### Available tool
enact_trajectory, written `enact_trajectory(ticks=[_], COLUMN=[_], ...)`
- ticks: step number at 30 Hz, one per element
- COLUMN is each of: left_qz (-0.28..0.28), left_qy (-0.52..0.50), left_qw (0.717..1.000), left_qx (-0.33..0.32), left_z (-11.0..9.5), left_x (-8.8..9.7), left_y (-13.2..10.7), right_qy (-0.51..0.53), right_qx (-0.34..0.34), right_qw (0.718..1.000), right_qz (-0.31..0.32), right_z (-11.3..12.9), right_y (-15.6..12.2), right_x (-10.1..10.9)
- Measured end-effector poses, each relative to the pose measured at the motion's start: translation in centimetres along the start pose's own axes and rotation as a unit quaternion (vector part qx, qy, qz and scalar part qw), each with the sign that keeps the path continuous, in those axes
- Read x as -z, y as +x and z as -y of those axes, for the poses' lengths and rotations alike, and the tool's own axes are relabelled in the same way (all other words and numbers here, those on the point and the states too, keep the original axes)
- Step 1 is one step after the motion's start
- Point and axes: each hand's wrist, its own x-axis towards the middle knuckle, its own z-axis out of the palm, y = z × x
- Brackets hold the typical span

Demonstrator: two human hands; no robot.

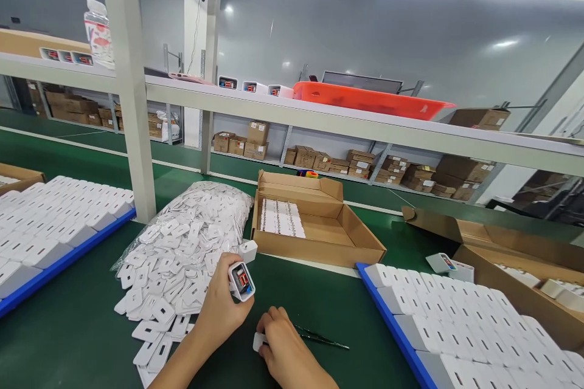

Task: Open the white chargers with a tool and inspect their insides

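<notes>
My left hand (221,304) grips a white plastic housing (241,281), its open end towards me with red and dark parts inside. Low at the centre, my right hand (287,346) pinches a small white cover plate (259,341) just above the green work surface. Dark tweezers (322,338) lie beside that hand, partly hidden by it. Behind the held housing stands another white housing (248,251). To the left, loose white cover plates (182,249) spill from a clear plastic bag towards my left forearm.
Blue trays (392,334) full of white housings stand at right and left. An open cardboard box (319,249) with white parts sits behind, another carton (511,249) at far right. A shelf beam (319,118) with a red bin (369,100) crosses above; its post (132,85) rises at left.
</notes>
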Motion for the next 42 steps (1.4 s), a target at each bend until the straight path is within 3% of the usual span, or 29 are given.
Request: enact_trajectory(ticks=[8,14,17,23,27,30,42], left_qz=[0.107,0.152,0.163,0.185,0.206,0.218,0.242], left_qy=[0.033,0.046,0.05,0.062,0.073,0.071,0.077], left_qw=[0.994,0.987,0.985,0.981,0.976,0.973,0.967], left_qx=[-0.008,-0.003,-0.001,0.0,-0.004,-0.001,-0.013], left_z=[-0.2,0.0,0.2,0.0,-0.2,-0.4,0.1], left_x=[-0.9,-1.1,-1.1,-1.2,-1.3,-1.3,-1.5], left_y=[-0.8,-1.2,-1.3,-1.6,-1.8,-1.9,-2.5], right_qy=[0.016,0.011,0.002,-0.217,-0.245,-0.226,-0.068], right_qx=[-0.034,-0.043,-0.048,-0.035,-0.022,0.012,0.049], right_qw=[0.999,0.999,0.999,0.971,0.959,0.959,0.983], right_qz=[0.018,0.018,-0.001,-0.09,-0.138,-0.172,-0.163], right_z=[-0.4,-0.6,-1.2,-2.0,-1.9,-2.3,-2.3], right_y=[-0.9,-1.3,-1.5,-0.8,-0.8,-0.9,-0.7], right_x=[0.9,0.9,0.1,-3.4,-4.3,-4.2,-2.8])
